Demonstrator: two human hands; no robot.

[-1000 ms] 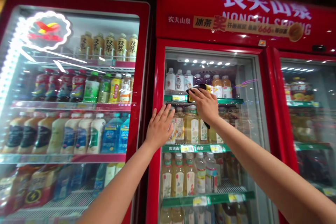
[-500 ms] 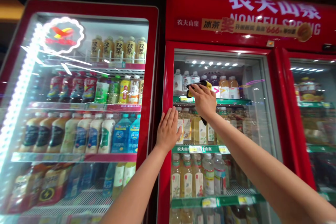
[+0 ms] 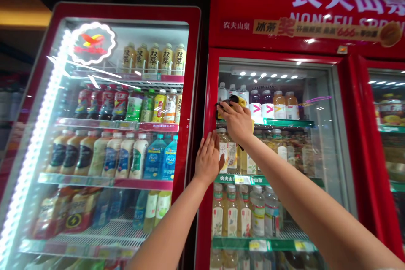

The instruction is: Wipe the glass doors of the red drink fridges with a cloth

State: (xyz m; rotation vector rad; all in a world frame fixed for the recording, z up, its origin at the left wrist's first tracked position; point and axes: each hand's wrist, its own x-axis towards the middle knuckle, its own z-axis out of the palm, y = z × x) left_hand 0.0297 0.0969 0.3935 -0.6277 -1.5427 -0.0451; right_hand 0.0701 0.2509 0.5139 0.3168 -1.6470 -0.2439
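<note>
A black and yellow cloth (image 3: 243, 102) is pressed against the glass door (image 3: 319, 143) of the red drinks fridge, under the fingers of my right hand (image 3: 238, 123). Only its edges show around the hand, level with the upper bottle shelf near the door's left frame. My left hand (image 3: 207, 158) lies flat against the red door frame (image 3: 212, 93), fingers pointing up and thumb out over the glass. It holds nothing. Behind the glass stand rows of bottles (image 3: 232, 215) on green-edged shelves.
To the left stands another lit drinks fridge (image 3: 193, 71) with a red frame and several shelves of bottles. A red header (image 3: 265, 4) with lettering tops the right fridge. A second glass door (image 3: 387, 156) adjoins on the right.
My right hand has slid the cloth left across the glass, closer to the door frame. My left hand stays on the frame. The view has shifted slightly left.
</note>
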